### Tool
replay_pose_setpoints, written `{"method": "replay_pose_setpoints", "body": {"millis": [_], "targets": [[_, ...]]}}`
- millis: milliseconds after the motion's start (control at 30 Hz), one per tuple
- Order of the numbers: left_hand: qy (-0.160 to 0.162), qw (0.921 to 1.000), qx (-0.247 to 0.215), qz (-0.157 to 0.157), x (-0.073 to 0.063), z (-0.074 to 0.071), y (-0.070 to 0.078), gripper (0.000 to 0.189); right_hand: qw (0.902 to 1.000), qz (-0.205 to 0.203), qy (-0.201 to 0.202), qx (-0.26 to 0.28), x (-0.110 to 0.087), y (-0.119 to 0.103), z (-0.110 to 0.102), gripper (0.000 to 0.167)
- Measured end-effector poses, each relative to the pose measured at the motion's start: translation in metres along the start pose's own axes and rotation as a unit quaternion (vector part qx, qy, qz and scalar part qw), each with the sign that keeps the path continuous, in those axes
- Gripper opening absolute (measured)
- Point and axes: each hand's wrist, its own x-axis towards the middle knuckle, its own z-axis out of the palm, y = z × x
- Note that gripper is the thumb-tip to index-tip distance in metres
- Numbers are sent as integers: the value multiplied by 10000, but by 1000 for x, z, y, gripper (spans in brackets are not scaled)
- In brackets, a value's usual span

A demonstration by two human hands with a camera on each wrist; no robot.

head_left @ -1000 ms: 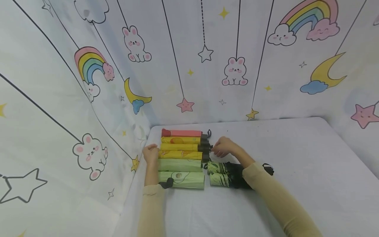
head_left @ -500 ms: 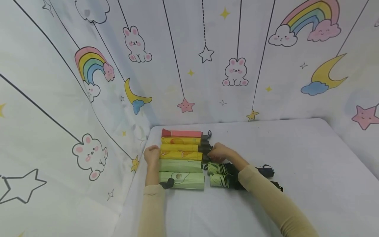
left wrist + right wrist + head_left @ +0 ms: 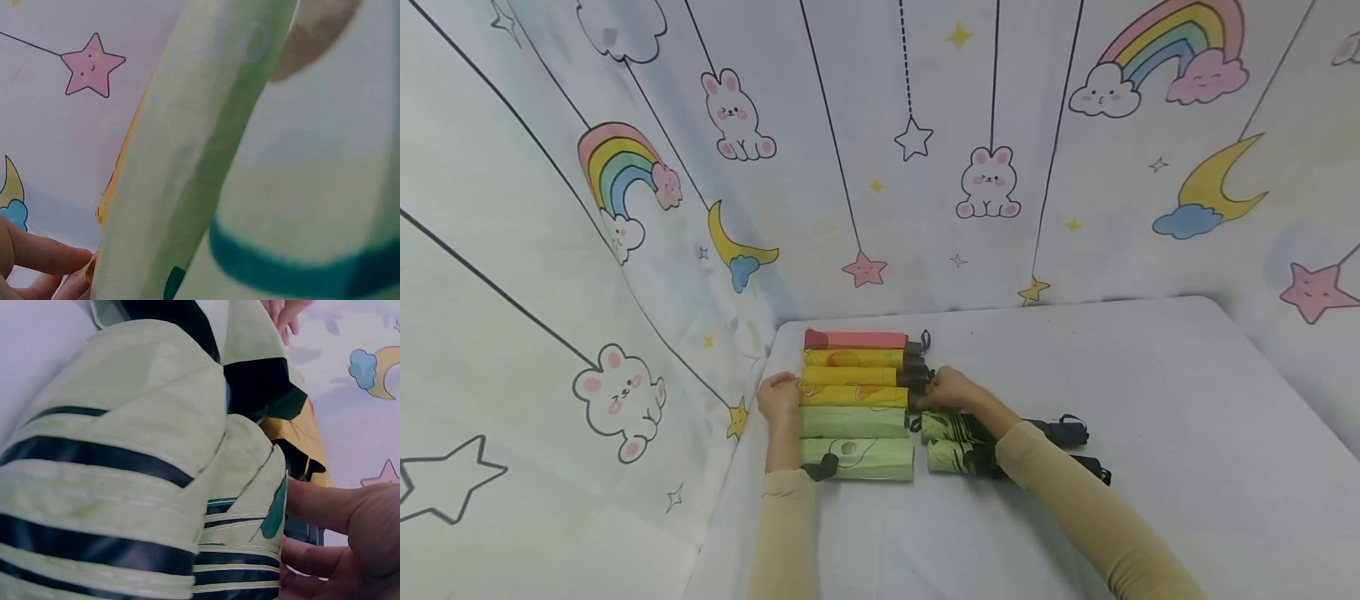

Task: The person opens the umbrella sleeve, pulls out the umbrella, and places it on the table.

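Note:
Folded umbrellas lie in a stack of rows on the white table. My left hand (image 3: 779, 397) is at the left end of the lowest yellow umbrella (image 3: 854, 396), its fingertips pinching the end in the left wrist view. At that umbrella's dark handle end my right hand (image 3: 949, 390) curls its fingers and thumb; the grip is partly hidden. Just below lie a plain green umbrella (image 3: 853, 422) and one with an avocado print (image 3: 880, 460). Two green umbrellas with black stripes, an upper one (image 3: 946, 427) and a lower one (image 3: 951, 457), extend under my right forearm.
Above the hands lie two more yellow umbrellas, a middle one (image 3: 850, 377) and an upper one (image 3: 853, 358), and a red umbrella (image 3: 865, 340) with a dark strap. A patterned cloth wall (image 3: 925, 242) rises behind the table (image 3: 1135, 358).
My right hand has come down and closer to the handle end of the lowest yellow umbrella, its fingers curling there. My left hand stays at the left end, with its fingers drawn in more.

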Motion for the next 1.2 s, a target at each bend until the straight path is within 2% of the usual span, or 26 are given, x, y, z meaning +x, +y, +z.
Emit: {"method": "replay_pose_setpoints", "body": {"millis": [133,333,500,700,800,833,967,1133,1200], "targets": [[70,9997,-221,-31,2,-2,-1,24,10000,-43,19,27,1,0,3,49],[-113,9975,-638,-266,2,-7,0,29,9992,4,76,-391,-4,-4,2,27],[-117,9967,-716,-367,3,-8,-2,29,9978,-22,147,-640,-9,-8,2,47],[-125,9947,-910,-464,3,-9,-5,29,9997,-27,104,-232,-11,-10,3,42],[-161,9939,-950,-530,6,-11,-7,31,9999,15,118,13,-9,-8,5,26],[-177,9934,-990,-546,7,-11,-8,32,9999,50,122,79,-8,-8,5,25],[-264,9912,-1160,-579,8,-13,-8,37,9993,189,165,262,-4,-8,7,47],[-319,9902,-1212,-615,7,-14,-9,37,9977,338,448,369,-5,-7,8,45],[-260,9903,-1209,-639,6,-15,-8,37,9964,375,614,452,-6,-6,9,50]]}}
